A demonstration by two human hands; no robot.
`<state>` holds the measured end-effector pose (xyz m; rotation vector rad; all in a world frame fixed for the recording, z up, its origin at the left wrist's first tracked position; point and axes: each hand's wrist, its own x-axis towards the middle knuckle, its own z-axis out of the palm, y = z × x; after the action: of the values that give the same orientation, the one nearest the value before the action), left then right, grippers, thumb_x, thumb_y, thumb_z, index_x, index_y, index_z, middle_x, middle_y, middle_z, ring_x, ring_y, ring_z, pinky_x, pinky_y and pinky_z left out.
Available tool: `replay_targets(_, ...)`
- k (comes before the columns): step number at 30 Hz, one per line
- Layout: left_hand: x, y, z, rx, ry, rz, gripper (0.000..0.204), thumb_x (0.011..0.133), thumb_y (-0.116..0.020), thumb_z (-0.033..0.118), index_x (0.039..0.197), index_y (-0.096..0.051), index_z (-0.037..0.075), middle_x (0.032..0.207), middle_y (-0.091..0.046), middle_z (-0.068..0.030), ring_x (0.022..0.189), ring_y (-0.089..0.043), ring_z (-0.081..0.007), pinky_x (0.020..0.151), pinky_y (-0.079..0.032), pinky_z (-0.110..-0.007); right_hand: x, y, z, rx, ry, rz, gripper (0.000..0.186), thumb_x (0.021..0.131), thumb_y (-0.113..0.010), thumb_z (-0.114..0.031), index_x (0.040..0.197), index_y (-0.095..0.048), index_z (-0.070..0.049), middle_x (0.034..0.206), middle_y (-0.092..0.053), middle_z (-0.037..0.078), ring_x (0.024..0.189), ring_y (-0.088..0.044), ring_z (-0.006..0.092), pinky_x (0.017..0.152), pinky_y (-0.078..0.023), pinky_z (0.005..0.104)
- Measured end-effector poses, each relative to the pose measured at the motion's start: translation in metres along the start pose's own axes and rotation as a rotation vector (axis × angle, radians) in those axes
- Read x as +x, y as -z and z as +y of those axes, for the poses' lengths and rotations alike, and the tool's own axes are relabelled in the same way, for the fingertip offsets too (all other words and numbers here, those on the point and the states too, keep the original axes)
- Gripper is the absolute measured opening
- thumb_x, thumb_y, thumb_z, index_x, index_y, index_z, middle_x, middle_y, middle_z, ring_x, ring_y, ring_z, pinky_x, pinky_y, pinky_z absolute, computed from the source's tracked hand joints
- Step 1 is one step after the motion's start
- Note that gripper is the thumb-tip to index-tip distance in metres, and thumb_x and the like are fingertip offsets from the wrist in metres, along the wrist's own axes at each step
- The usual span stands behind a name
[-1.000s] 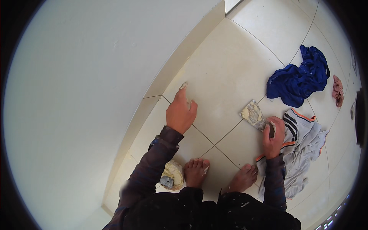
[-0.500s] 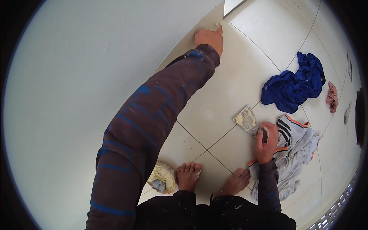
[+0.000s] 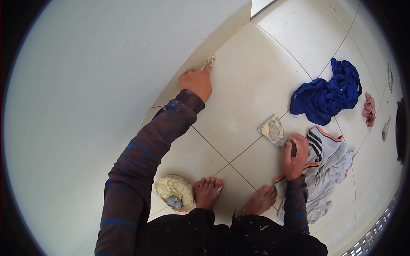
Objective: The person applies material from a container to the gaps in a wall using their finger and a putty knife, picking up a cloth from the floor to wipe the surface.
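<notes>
My left hand (image 3: 196,82) reaches to the foot of the pale wall (image 3: 98,81), index finger stretched against the seam where skirting (image 3: 194,55) meets floor, cream paste (image 3: 211,59) at its tip. Its other fingers look curled. My right hand (image 3: 295,155) is closed round the handle of a scraper, whose flat blade (image 3: 270,128) is smeared with cream paste and hangs over the tiles beside a crumpled white-grey shirt (image 3: 331,170). By my left foot is a round tub (image 3: 168,187) of cream paste with a grey lump in it.
Tiled floor (image 3: 230,115) runs alongside the wall. A bunched blue cloth (image 3: 324,94) and a small pink cloth (image 3: 369,109) lie at the right, with small grey items (image 3: 386,128) beyond. My bare feet (image 3: 207,192) stand at the bottom. A perforated strip (image 3: 380,226) shows at lower right.
My left hand went forward along the wall's foot toward the far corner, then came partway back toward me. My right hand and scraper have barely moved.
</notes>
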<state>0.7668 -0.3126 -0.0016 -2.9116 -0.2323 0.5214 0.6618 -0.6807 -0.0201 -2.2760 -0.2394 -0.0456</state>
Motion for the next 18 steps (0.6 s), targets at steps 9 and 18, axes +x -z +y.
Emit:
replay_targets(9, -0.012, 0.015, 0.007, -0.192, -0.239, 0.234, 0.050, 0.086, -0.063, 0.012, 0.135, -0.057, 0.003, 0.102, -0.065, -0.0181, 0.085, -0.071, -0.0349, 0.066, -0.057, -0.049, 0.001, 0.002, -0.001, -0.053, 0.025, -0.030, 0.019, 0.088, -0.062, -0.002, 0.106, -0.065, 0.002, 0.110, -0.064, 0.017, 0.105, -0.061, 0.0339, 0.097, -0.047, 0.0408)
replay_targets(18, 0.109, 0.031, 0.064, 0.356, -0.452, 0.560, 0.045, 0.096, -0.056, 0.017, 0.140, -0.057, 0.011, 0.146, -0.056, -0.0144, 0.144, -0.040, -0.0252, 0.118, -0.029, -0.043, -0.001, 0.003, 0.001, 0.038, -0.043, -0.010, 0.020, 0.085, -0.063, 0.000, 0.106, -0.065, 0.001, 0.109, -0.064, 0.017, 0.104, -0.061, 0.0345, 0.096, -0.047, 0.0411)
